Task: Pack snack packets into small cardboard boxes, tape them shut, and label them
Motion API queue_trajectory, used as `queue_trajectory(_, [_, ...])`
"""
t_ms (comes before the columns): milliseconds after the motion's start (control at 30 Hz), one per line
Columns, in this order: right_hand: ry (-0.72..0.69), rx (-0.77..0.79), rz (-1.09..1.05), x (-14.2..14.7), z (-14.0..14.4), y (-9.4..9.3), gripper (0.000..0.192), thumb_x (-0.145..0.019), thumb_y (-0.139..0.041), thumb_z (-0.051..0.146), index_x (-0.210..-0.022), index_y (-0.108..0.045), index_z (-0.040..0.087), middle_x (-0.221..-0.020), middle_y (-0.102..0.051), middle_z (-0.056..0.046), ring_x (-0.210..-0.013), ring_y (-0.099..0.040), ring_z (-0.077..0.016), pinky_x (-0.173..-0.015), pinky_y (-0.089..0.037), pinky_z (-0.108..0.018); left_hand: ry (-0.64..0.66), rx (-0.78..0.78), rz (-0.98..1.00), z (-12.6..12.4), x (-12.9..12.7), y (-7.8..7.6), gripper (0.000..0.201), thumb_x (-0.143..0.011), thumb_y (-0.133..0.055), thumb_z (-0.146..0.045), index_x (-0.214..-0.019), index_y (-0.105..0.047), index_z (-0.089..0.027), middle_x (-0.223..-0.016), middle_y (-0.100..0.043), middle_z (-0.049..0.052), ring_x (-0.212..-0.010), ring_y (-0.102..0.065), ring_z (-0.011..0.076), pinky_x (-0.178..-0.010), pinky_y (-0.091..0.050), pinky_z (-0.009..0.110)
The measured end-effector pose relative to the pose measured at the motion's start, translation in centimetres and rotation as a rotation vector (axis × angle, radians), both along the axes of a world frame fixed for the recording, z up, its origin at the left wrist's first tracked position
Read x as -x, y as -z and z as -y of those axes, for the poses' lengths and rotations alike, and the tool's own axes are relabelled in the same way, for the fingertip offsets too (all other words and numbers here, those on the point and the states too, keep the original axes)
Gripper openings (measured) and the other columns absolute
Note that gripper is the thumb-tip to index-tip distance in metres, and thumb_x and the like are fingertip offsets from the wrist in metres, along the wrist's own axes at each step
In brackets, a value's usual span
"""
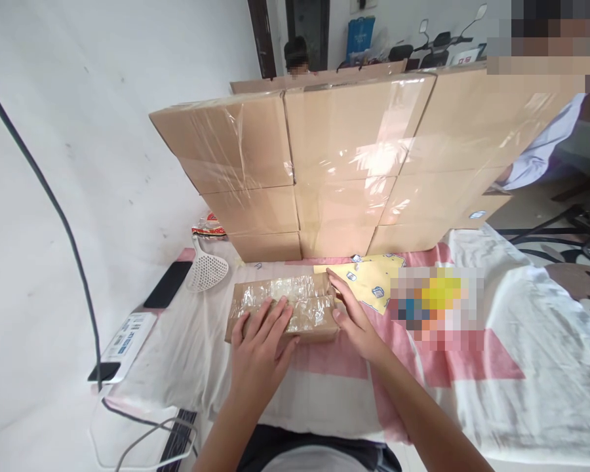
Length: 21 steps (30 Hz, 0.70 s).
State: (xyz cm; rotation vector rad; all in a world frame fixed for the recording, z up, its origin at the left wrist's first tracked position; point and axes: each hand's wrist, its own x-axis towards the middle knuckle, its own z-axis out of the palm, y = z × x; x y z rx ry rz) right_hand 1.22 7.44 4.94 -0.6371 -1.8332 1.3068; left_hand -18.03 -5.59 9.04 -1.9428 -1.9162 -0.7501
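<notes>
A small cardboard box (302, 298) with crinkled clear tape over its top lies on the cloth-covered table (496, 393) in front of me. My left hand (260, 341) lies flat on the box's near left part, fingers spread across the tape. My right hand (351, 314) holds the box's right end, thumb on the near side and fingers along the far corner.
A wall of taped cardboard cartons (354, 164) stands behind the box. To the left lie a white slotted scoop (205, 269), a black phone (167, 284) and a white device (125, 341) with a black cable (54, 203). One person sits behind the cartons, another at the right.
</notes>
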Motion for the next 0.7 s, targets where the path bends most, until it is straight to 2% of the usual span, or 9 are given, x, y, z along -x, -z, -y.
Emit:
queue_trajectory(100, [-0.006, -0.019, 0.048, -0.06, -0.18, -0.07, 0.038, -0.103, -0.050, 0.041, -0.140, -0.058, 0.039, -0.170, -0.023, 0.003, -0.158, -0.017, -0.0269, -0.128, -0.021, -0.049, 0.006, 0.005, 0.013, -0.04, 0.04, -0.13, 0.032, -0.100, -0.057, -0.031, -0.131, -0.062, -0.026, -0.138, -0.068, 0.002, -0.131, -0.060, 0.0263, -0.113, -0.029, 0.043])
queue_trajectory(167, [-0.001, -0.024, 0.069, -0.08, -0.23, -0.23, 0.033, -0.102, -0.050, 0.040, -0.132, -0.063, 0.036, -0.170, -0.023, 0.002, -0.158, -0.017, -0.0281, -0.127, -0.022, -0.050, 0.002, 0.014, 0.023, 0.01, 0.01, -0.11, 0.030, -0.101, -0.055, -0.030, -0.130, -0.062, -0.026, -0.137, -0.068, 0.002, -0.130, -0.061, 0.0263, -0.112, -0.029, 0.044])
queue_trajectory(367, [0.005, -0.060, 0.057, 0.20, -0.23, -0.73, 0.029, -0.099, -0.049, 0.031, -0.124, -0.065, 0.031, -0.168, -0.026, -0.001, -0.157, -0.021, -0.0281, -0.127, -0.021, -0.051, 0.012, 0.029, 0.030, 0.01, -0.14, 0.00, 0.027, -0.102, -0.051, -0.026, -0.127, -0.063, -0.025, -0.136, -0.069, 0.004, -0.129, -0.061, 0.0254, -0.112, -0.029, 0.045])
queue_trajectory(533, [0.019, -0.071, 0.038, 0.48, -0.26, -0.98, 0.031, -0.096, -0.048, 0.029, -0.121, -0.066, 0.030, -0.166, -0.030, -0.002, -0.155, -0.025, -0.0292, -0.125, -0.025, -0.052, 0.002, 0.058, 0.022, 0.02, -0.22, 0.11, 0.025, -0.102, -0.051, -0.026, -0.124, -0.063, -0.025, -0.139, -0.068, 0.005, -0.129, -0.060, 0.0257, -0.111, -0.029, 0.047])
queue_trajectory(633, [0.030, -0.078, 0.030, 0.56, -0.25, -0.66, 0.031, -0.098, -0.048, 0.032, -0.123, -0.067, 0.031, -0.166, -0.030, -0.001, -0.155, -0.025, -0.0293, -0.125, -0.027, -0.051, -0.010, 0.084, 0.007, 0.07, -0.25, 0.28, 0.026, -0.100, -0.053, -0.025, -0.125, -0.062, -0.023, -0.138, -0.068, 0.007, -0.125, -0.061, 0.0262, -0.109, -0.030, 0.047])
queue_trajectory(700, [0.034, -0.076, 0.019, 0.49, -0.22, -0.31, 0.034, -0.101, -0.048, 0.036, -0.130, -0.064, 0.034, -0.167, -0.030, 0.000, -0.155, -0.026, -0.0288, -0.124, -0.028, -0.051, -0.011, 0.083, -0.008, 0.09, -0.28, 0.36, 0.029, -0.099, -0.054, -0.024, -0.127, -0.062, -0.021, -0.134, -0.069, 0.008, -0.121, -0.062, 0.0263, -0.108, -0.031, 0.046])
